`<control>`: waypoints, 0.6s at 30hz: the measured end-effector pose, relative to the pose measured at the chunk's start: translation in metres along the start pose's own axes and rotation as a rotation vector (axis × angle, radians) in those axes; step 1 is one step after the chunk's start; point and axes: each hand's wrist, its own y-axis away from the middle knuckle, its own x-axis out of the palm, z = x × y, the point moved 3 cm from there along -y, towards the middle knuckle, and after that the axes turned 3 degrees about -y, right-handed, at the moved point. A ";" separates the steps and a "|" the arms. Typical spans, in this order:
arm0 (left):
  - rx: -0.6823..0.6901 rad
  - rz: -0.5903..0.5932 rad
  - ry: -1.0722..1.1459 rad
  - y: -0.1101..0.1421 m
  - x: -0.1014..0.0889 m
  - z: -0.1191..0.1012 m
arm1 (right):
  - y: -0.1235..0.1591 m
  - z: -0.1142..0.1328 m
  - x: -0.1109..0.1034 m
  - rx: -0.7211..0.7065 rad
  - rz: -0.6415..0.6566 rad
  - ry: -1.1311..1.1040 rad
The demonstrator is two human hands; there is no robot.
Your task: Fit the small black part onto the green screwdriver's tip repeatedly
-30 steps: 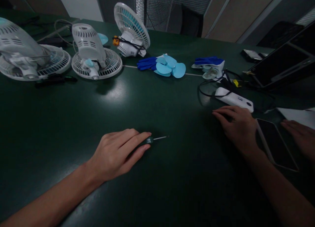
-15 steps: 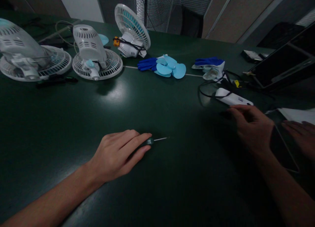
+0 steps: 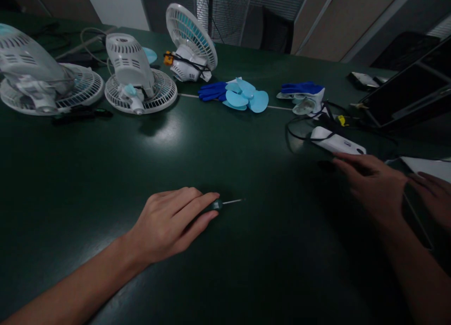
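Note:
My left hand (image 3: 179,221) rests on the dark green table, its fingers closed round the handle of a screwdriver (image 3: 217,205). The thin metal shaft points right, over the tabletop. On the right, my right hand (image 3: 375,184) has its thumb and fingers drawn together just in front of a white power-bank-like block (image 3: 340,142). A dark patch lies at its fingertips; whether it is an object or shadow is unclear, and so is anything inside the pinch. Beyond my right wrist, another person's hand (image 3: 431,196) lies beside a white sheet-like thing (image 3: 428,167).
Two white fans (image 3: 128,66) lie face down at the left, and a third fan (image 3: 192,43) stands tilted behind. Light blue fan blades (image 3: 246,97) rest by a blue glove (image 3: 213,91). More gloves (image 3: 303,97), black cables and a dark monitor-like panel (image 3: 412,90) occupy the right.
My right hand has shifted slightly to the right, near the other person's hand. My left hand keeps its hold on the screwdriver. The whole view has moved a little.

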 end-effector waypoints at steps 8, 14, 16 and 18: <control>-0.001 0.004 0.014 0.000 -0.001 0.000 | 0.002 -0.006 0.015 0.038 0.206 -0.094; -0.004 0.017 0.020 0.000 0.000 0.001 | 0.004 -0.009 0.011 0.192 0.176 -0.081; -0.007 0.019 0.017 0.000 0.001 0.001 | 0.005 -0.009 0.008 0.253 0.165 -0.078; -0.007 0.019 0.021 0.000 0.000 0.001 | 0.005 -0.010 0.006 0.317 0.188 -0.075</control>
